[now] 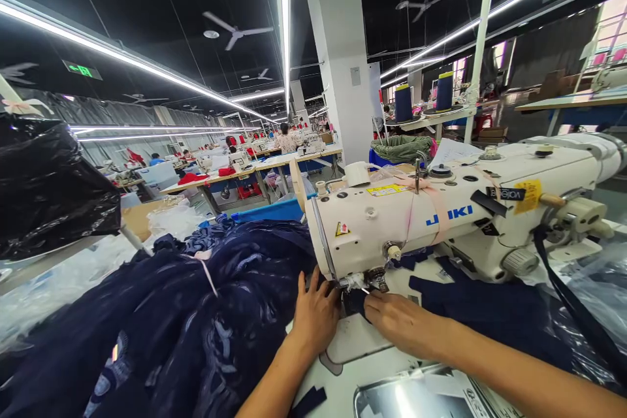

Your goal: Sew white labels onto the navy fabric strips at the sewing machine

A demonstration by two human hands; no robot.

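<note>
A white sewing machine (392,222) stands in front of me, its head just above both hands. My left hand (317,313) lies with fingers spread on dark navy fabric, left of the needle area. My right hand (404,325) is closed at the fingertips on the edge of a small navy fabric piece (353,302) by the presser foot. A thin white bit shows at those fingertips; I cannot tell what it is. To the left, a large heap of navy fabric (171,320) with lighter patterned bands reaches up to the machine.
Navy strips (480,304) lie right of the machine on its table. A shiny metal plate (411,398) is set near the front edge. A black plastic bag (53,189) hangs at left. Navy thread cones (403,103) stand behind. Other workstations and people are farther back.
</note>
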